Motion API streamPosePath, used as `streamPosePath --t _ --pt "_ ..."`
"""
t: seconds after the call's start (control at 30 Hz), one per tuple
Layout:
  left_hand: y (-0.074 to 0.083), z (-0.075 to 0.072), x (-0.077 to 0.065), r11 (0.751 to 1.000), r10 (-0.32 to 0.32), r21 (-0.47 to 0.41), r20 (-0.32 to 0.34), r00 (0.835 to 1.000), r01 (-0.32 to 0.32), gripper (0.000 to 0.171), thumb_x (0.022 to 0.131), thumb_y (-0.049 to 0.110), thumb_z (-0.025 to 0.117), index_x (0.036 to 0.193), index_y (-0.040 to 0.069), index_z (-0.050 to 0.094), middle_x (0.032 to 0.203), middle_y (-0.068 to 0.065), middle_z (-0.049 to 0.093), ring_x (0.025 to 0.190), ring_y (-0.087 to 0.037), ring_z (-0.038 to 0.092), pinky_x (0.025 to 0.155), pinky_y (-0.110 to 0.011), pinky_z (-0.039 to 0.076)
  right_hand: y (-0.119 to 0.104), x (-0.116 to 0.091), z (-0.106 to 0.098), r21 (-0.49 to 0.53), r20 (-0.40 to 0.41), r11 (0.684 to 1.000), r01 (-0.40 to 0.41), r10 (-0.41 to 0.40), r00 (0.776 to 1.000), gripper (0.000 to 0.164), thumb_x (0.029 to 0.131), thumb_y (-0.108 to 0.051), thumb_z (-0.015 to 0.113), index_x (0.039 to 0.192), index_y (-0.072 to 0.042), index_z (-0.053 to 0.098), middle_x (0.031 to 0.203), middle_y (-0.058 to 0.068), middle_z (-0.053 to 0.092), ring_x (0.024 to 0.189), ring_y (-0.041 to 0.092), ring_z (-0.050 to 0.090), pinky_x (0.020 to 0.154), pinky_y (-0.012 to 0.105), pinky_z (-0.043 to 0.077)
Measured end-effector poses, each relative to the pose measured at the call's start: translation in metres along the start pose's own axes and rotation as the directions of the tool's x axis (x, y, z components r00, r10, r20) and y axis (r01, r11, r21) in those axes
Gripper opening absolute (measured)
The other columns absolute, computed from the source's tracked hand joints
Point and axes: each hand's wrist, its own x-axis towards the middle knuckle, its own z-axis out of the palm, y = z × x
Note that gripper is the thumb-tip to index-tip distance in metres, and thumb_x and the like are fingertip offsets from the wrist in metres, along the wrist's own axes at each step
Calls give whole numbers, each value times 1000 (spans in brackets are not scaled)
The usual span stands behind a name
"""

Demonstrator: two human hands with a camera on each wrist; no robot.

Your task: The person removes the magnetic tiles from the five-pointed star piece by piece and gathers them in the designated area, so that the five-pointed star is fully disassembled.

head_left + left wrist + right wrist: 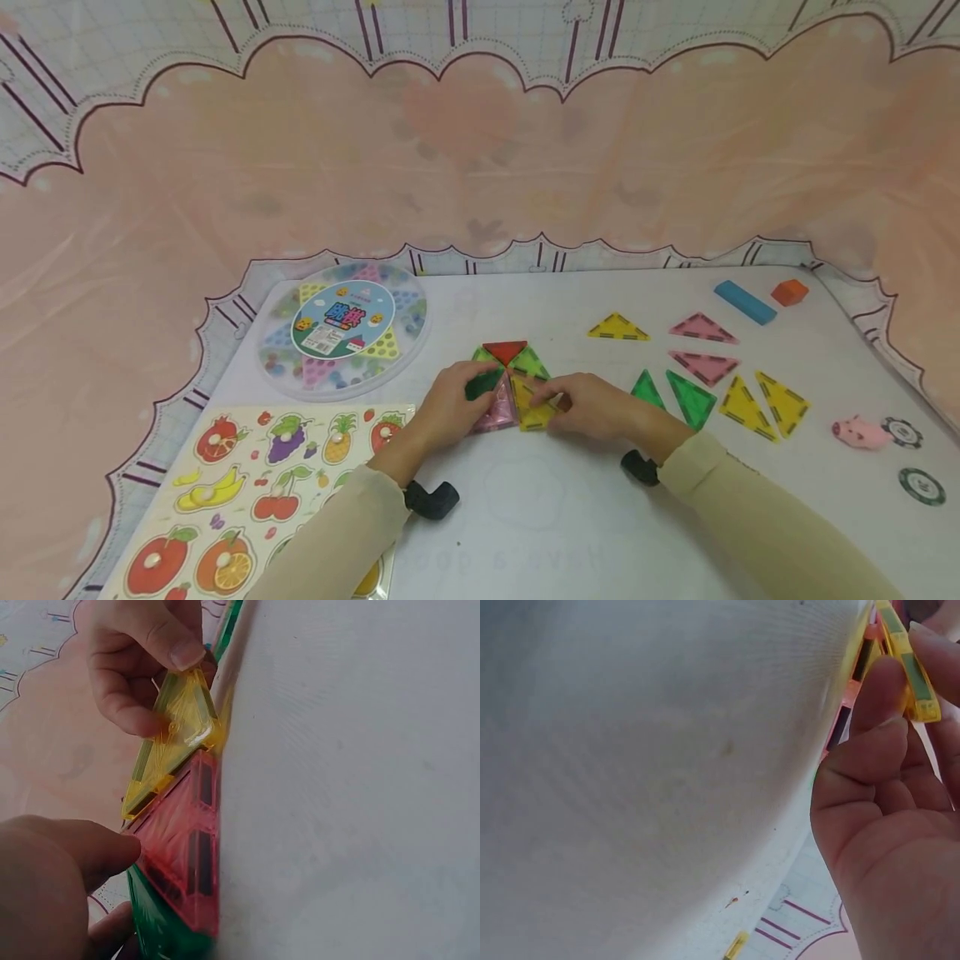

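In the middle of the white tabletop, triangular magnetic tiles form a fan: a red tile (pixel 506 352), a light green tile (pixel 531 363), a pink tile (pixel 501 408), a dark green tile (pixel 483 383) and a yellow tile (pixel 531 404). My right hand (pixel 596 404) pinches the yellow tile between thumb and fingers; it stands tilted against the pink one in the left wrist view. My left hand (pixel 450 402) holds the dark green tile, its thumb right at the edge of the pink tile. Another light green tile shows partly behind the left fingers.
Loose yellow (pixel 618 327), pink (pixel 703 327) and green (pixel 692 398) triangles lie to the right. Beyond them are a blue bar (pixel 745 302), an orange block (pixel 790 292), a toy pig (pixel 859 432) and chips (pixel 922 487). A round game box (pixel 262 358) and fruit board (pixel 300 417) lie left.
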Motion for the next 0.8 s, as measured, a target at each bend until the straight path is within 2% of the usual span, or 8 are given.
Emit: streamPosePath --t 0.37,0.67,0.8 --pt "0 1 1 1000 -2 -3 -4 1000 2 41 83 26 62 122 17 54 124 -2 49 119 -20 38 99 -38 27 -4 -2 -1 -37 -1 999 3 -3 1000 30 78 -18 69 100 -37 62 84 -3 53 77 16 47 62 30 40" --pt "1 0 0 1000 1 -4 -6 1000 -1 40 83 24 64 121 16 55 123 -3 49 119 -20 38 99 -37 28 -1 -7 -5 -39 54 999 -19 21 998 35 80 -15 66 107 -37 61 102 -8 53 90 17 44 77 34 39" --pt "2 0 0 1000 -2 -1 -3 1000 2 40 83 24 63 121 17 54 124 -3 48 120 -21 38 99 -38 27 3 -15 -8 -12 36 1000 -3 3 999 35 80 -13 65 108 -34 61 103 -10 54 87 16 46 75 33 41"
